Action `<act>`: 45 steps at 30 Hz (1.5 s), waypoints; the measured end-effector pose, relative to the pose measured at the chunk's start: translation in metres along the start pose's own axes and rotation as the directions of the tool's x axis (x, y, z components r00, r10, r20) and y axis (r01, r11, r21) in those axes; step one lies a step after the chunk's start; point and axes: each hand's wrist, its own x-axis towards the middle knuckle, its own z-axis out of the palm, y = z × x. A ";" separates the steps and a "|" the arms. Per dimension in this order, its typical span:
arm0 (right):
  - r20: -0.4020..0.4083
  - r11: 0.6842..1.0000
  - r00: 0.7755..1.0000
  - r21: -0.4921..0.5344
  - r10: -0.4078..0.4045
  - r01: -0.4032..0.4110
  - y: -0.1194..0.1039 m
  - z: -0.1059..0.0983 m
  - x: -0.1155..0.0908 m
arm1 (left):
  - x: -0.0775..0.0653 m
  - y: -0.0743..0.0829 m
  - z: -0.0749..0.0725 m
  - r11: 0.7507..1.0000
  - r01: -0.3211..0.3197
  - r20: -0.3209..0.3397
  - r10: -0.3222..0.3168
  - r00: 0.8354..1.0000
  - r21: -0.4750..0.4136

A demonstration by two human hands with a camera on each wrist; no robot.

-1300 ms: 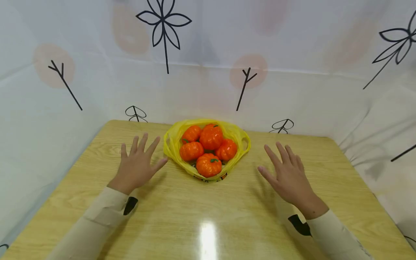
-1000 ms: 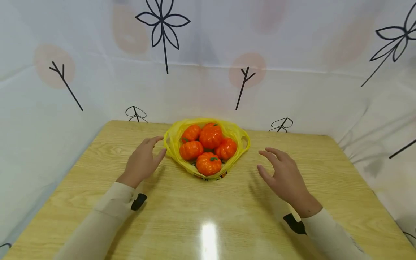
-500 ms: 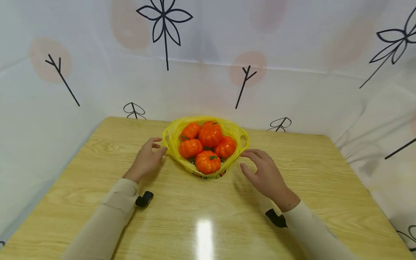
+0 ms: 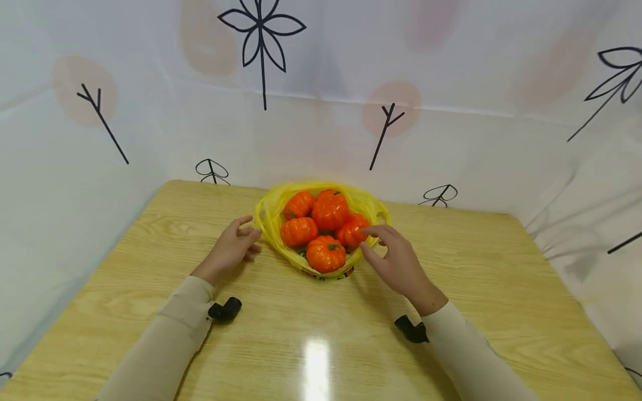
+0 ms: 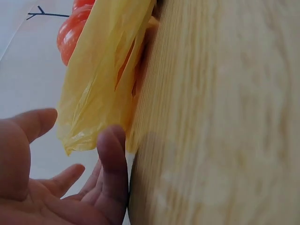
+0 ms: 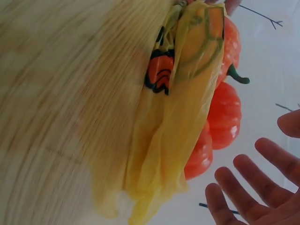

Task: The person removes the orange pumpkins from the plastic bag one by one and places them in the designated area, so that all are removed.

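Note:
Several small orange pumpkins with green stems sit in a yellow plastic bag [image 4: 271,221], whose mouth is spread wide on the table. The front pumpkin [image 4: 325,254] is nearest me. At the bag's left edge is my left hand [image 4: 229,252], fingers loosely bent; the left wrist view shows its thumb and fingertips [image 5: 111,145] apart at the bag's corner. My right hand [image 4: 396,266] reaches over the bag's right rim, and its fingertips overlap the right pumpkin [image 4: 352,228]. In the right wrist view its fingers [image 6: 251,187] are spread, with nothing between them, beside the bag.
The bag stands near the back edge of a light wooden table [image 4: 281,328]. Behind and at the sides hangs a white cloth [image 4: 321,133] with black plant drawings. Black wrist cameras are strapped at both sleeves [image 4: 168,326].
Both hands have come in from spread, raised poses beside the bag. My left fingers have bent at its left edge; my right hand has moved left over its right rim.

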 end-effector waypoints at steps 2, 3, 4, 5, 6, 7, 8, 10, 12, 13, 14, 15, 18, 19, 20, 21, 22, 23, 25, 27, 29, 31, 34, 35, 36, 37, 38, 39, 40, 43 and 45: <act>-0.002 0.996 0.999 0.087 0.034 -0.034 -0.001 0.001 0.004 | 0.002 -0.001 0.000 1.000 -0.007 0.016 0.007 1.000 -0.027; 0.001 0.989 0.998 0.135 0.056 -0.056 -0.001 0.001 0.006 | 0.003 -0.002 0.000 0.999 -0.006 0.021 0.007 1.000 -0.046; 0.002 0.979 0.997 0.187 0.078 -0.077 -0.001 0.002 0.009 | 0.004 -0.003 0.000 0.998 -0.002 0.023 0.004 1.000 -0.063; 0.005 0.966 0.995 0.238 0.098 -0.097 -0.001 0.003 0.010 | 0.005 -0.003 0.000 0.997 0.002 0.019 -0.001 1.000 -0.079; 0.008 0.952 0.993 0.285 0.114 -0.112 -0.001 0.004 0.012 | 0.006 -0.004 0.000 0.996 0.009 0.016 -0.007 1.000 -0.092; 0.015 0.941 0.992 0.314 0.126 -0.124 0.000 0.005 0.013 | 0.007 -0.006 0.000 0.994 0.016 0.010 -0.015 1.000 -0.105; 0.022 0.932 0.991 0.338 0.131 -0.131 0.000 0.006 0.014 | 0.008 -0.007 0.000 0.993 0.025 0.007 -0.024 1.000 -0.118; 0.040 0.924 0.991 0.359 0.127 -0.133 0.000 0.009 0.013 | 0.009 -0.009 0.001 0.990 0.038 0.011 -0.036 0.999 -0.134; 0.059 0.926 0.992 0.356 0.112 -0.125 0.001 0.011 0.011 | 0.009 -0.011 0.001 0.990 0.037 0.020 -0.035 0.999 -0.134; 0.067 0.931 0.993 0.347 0.099 -0.116 0.001 0.012 0.010 | 0.009 -0.012 0.001 0.991 0.034 0.022 -0.031 0.999 -0.132; 0.073 0.934 0.994 0.342 0.083 -0.104 0.002 0.013 0.009 | 0.009 -0.012 0.001 0.991 0.029 0.022 -0.026 0.999 -0.133; 0.081 0.939 0.994 0.332 0.067 -0.091 0.002 0.014 0.009 | 0.009 -0.012 0.001 0.991 0.022 0.022 -0.019 1.000 -0.129; 0.092 0.948 0.996 0.316 0.017 -0.046 0.003 0.018 0.008 | 0.008 -0.011 0.000 0.994 0.002 0.016 0.000 1.000 -0.113; 0.091 0.951 0.996 0.307 0.003 -0.031 0.003 0.019 0.008 | 0.008 -0.011 0.000 0.994 -0.001 0.014 0.003 1.000 -0.111; 0.090 0.954 0.996 0.300 -0.008 -0.020 0.003 0.021 0.007 | 0.008 -0.010 0.000 0.994 -0.005 0.013 0.006 1.000 -0.106; 0.091 0.956 0.996 0.293 -0.015 -0.012 0.004 0.022 0.007 | 0.007 -0.010 0.001 0.995 -0.006 0.014 0.008 1.000 -0.104; 0.092 0.958 0.995 0.287 -0.025 -0.003 0.005 0.023 0.007 | 0.007 -0.010 0.001 0.995 -0.006 0.016 0.007 1.000 -0.103; 0.094 0.960 0.995 0.280 -0.030 0.002 0.006 0.024 0.006 | 0.007 -0.009 0.002 0.995 -0.004 0.016 0.006 1.000 -0.104; 0.104 0.963 0.994 0.270 -0.037 0.007 0.008 0.025 0.005 | 0.007 -0.009 0.003 0.994 -0.006 0.015 0.008 1.000 -0.108; 0.123 0.965 0.991 0.263 -0.042 0.008 0.008 0.026 0.005 | 0.007 -0.009 0.005 0.994 -0.010 0.011 0.011 1.000 -0.108; 0.141 0.968 0.989 0.251 -0.045 0.008 0.008 0.026 0.005 | 0.007 -0.009 0.006 0.995 -0.015 0.007 0.015 1.000 -0.103; 0.156 0.971 0.987 0.237 -0.045 0.007 0.008 0.026 0.004 | 0.007 -0.009 0.006 0.995 -0.015 0.004 0.016 1.000 -0.095; 0.182 0.979 0.983 0.204 -0.037 -0.001 0.008 0.026 0.002 | 0.008 -0.010 0.007 0.996 -0.009 0.007 0.009 1.000 -0.086; 0.191 0.981 0.981 0.195 -0.034 -0.004 0.008 0.026 0.002 | 0.008 -0.010 0.007 0.996 -0.004 0.005 0.005 1.000 -0.084; 0.200 0.983 0.979 0.183 -0.031 -0.007 0.008 0.027 0.001 | 0.008 -0.010 0.007 0.997 -0.004 0.008 0.004 1.000 -0.078; 0.209 0.985 0.977 0.173 -0.030 -0.007 0.008 0.027 0.001 | 0.008 -0.010 0.007 0.997 -0.001 0.008 0.001 1.000 -0.075; 0.218 0.986 0.976 0.165 -0.032 -0.005 0.008 0.028 0.001 | 0.007 -0.011 0.007 0.998 0.000 0.009 0.001 1.000 -0.071; 0.224 0.987 0.974 0.158 -0.032 -0.004 0.008 0.028 0.001 | 0.007 -0.011 0.007 0.998 0.003 0.006 -0.002 1.000 -0.068; 0.230 0.988 0.973 0.157 -0.033 -0.003 0.009 0.029 0.001 | 0.007 -0.011 0.007 0.998 0.005 0.005 -0.005 1.000 -0.064; 0.245 0.987 0.968 0.160 -0.045 0.005 0.007 0.031 0.001 | 0.005 -0.012 0.006 0.998 0.014 -0.001 -0.014 1.000 -0.060; 0.252 0.986 0.967 0.167 -0.046 0.003 0.007 0.032 0.001 | 0.005 -0.012 0.006 0.998 0.020 -0.007 -0.020 1.000 -0.056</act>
